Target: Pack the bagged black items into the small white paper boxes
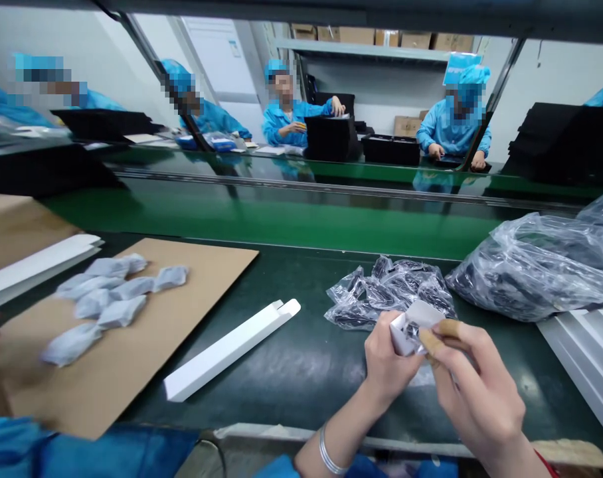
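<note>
low over the near edge of the dark green bench [301,358], both hands close on a small white box [410,325]. left hand [387,364] wraps its lower end; right hand [473,392], fingertips taped, pinches the open top flap. just behind lies a heap of clear bagged parts [388,292]. a long white box [232,348] lies left, beside brown cardboard [147,345] carrying grey pouches [107,299].
</note>
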`<state>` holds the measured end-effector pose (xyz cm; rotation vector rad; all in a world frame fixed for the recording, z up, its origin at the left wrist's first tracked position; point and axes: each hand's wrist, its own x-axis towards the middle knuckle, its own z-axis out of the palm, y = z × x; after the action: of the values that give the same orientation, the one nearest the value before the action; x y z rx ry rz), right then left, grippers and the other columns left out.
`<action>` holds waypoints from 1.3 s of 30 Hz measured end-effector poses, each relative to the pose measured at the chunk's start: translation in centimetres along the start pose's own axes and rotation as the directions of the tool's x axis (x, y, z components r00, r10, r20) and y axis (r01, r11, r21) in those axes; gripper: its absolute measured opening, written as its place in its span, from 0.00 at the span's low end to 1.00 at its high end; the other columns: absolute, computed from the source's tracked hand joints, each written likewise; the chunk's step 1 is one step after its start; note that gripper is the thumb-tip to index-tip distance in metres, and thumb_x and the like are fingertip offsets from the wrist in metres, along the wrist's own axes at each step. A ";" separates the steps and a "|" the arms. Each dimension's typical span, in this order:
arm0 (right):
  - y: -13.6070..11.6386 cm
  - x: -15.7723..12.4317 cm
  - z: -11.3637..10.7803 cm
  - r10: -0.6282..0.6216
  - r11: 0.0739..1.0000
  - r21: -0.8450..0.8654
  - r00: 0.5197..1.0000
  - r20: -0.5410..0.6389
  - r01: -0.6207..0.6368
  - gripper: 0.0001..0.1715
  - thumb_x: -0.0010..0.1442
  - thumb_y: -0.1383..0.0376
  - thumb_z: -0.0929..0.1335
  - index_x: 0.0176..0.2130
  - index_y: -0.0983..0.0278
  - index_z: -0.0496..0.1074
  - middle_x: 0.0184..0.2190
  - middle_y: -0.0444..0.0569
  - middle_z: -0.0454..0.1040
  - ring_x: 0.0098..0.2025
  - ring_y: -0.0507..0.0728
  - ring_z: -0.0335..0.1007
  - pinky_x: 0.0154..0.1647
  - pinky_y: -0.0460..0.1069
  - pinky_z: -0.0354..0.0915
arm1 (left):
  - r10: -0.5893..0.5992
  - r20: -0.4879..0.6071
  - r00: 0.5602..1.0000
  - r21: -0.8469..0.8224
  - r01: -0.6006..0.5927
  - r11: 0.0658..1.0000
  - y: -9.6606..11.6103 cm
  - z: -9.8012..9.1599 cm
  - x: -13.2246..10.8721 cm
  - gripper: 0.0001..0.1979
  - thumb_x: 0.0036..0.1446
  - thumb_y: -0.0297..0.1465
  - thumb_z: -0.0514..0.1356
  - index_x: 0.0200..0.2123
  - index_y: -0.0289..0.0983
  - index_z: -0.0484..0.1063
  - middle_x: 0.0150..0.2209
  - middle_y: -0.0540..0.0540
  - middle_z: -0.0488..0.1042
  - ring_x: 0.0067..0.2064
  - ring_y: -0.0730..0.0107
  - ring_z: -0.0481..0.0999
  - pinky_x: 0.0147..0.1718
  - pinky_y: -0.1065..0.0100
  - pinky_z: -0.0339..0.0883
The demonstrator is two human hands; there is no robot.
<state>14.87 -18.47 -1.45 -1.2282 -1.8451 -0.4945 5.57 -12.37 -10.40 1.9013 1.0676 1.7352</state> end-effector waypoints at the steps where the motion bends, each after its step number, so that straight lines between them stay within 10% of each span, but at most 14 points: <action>1: -0.1 0.4 0.0 0.017 1.000 0.002 1.000 0.016 -0.017 0.12 0.62 0.77 0.65 0.42 0.64 0.72 0.43 0.51 0.70 0.39 0.52 0.73 0.40 0.47 0.72 | 0.029 -0.003 1.000 0.007 -0.029 1.000 0.1 0.0 0.1 0.19 0.53 0.33 0.65 0.46 0.40 0.64 0.33 0.49 0.75 0.28 0.69 0.77 0.25 0.70 0.73; 10: -1.1 1.9 0.5 -0.017 0.997 -0.071 1.000 0.021 0.018 0.06 0.62 0.74 0.64 0.36 0.68 0.71 0.46 0.59 0.69 0.51 0.60 0.67 0.46 0.54 0.70 | 0.147 -0.081 0.986 0.117 -0.137 0.984 0.3 0.0 0.5 0.07 0.60 0.29 0.56 0.43 0.40 0.65 0.29 0.49 0.74 0.27 0.67 0.77 0.24 0.69 0.73; 15: -1.2 0.9 1.0 0.152 0.972 -0.173 0.986 -0.067 -0.161 0.08 0.63 0.68 0.65 0.33 0.64 0.73 0.52 0.58 0.70 0.61 0.68 0.60 0.57 0.65 0.57 | 0.150 -0.078 0.986 0.137 -0.138 0.981 0.1 0.0 0.3 0.12 0.56 0.32 0.60 0.44 0.39 0.65 0.31 0.49 0.76 0.28 0.66 0.79 0.26 0.69 0.76; 21: -0.4 0.0 1.6 0.207 0.976 -0.095 0.973 0.101 -0.198 0.16 0.66 0.67 0.61 0.28 0.63 0.72 0.58 0.52 0.68 0.65 0.68 0.54 0.58 0.65 0.53 | 0.151 -0.125 0.981 0.102 -0.139 0.985 0.2 -0.2 0.3 0.13 0.56 0.31 0.61 0.44 0.39 0.65 0.32 0.48 0.77 0.29 0.68 0.80 0.28 0.70 0.76; 28: 0.5 -2.3 0.2 0.088 0.975 -0.194 0.989 -0.119 -0.110 0.20 0.59 0.68 0.71 0.51 0.63 0.70 0.56 0.59 0.66 0.64 0.71 0.58 0.56 0.65 0.61 | 0.029 -0.127 0.991 0.048 -0.023 0.999 -0.2 -0.2 0.1 0.17 0.51 0.32 0.63 0.44 0.39 0.65 0.33 0.49 0.76 0.28 0.69 0.79 0.27 0.71 0.75; 39: -0.6 -2.9 2.3 0.164 0.984 0.078 0.987 -0.006 -0.163 0.03 0.60 0.67 0.68 0.34 0.60 0.74 0.52 0.52 0.69 0.60 0.66 0.63 0.65 0.71 0.51 | 0.292 -0.103 0.951 0.038 -0.289 0.957 -0.5 0.3 -1.2 0.14 0.60 0.34 0.57 0.47 0.36 0.63 0.34 0.45 0.75 0.32 0.67 0.78 0.31 0.67 0.76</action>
<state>13.86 -18.72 -5.04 -1.3075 -1.7196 -0.3361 5.73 -12.84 -11.63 2.0861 0.8805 2.0121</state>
